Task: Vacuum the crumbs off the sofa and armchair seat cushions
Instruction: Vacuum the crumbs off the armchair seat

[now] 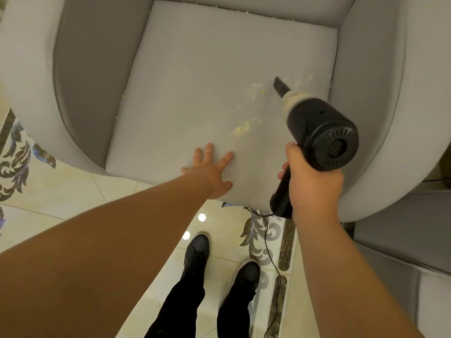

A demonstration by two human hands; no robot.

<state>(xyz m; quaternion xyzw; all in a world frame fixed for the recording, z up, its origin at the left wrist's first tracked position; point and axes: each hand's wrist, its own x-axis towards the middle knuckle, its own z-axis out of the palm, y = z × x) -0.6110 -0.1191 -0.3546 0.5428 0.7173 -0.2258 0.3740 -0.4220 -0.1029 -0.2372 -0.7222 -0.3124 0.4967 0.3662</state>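
Right hand point(314, 181) gripping one handheld vacuum point(319, 132), left hand point(210, 172) spread flat on one seat cushion point(195, 81), crumbs point(241, 129) scattered

Home living room: armchair point(244, 69), patterned tiles point(61, 191).

Seat cushion point(195, 81) centre open; armrests point(80, 81) wall both sides.

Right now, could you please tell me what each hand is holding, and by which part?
The right hand grips the black handheld vacuum by its handle. The left hand holds nothing; it rests flat on the grey seat cushion.
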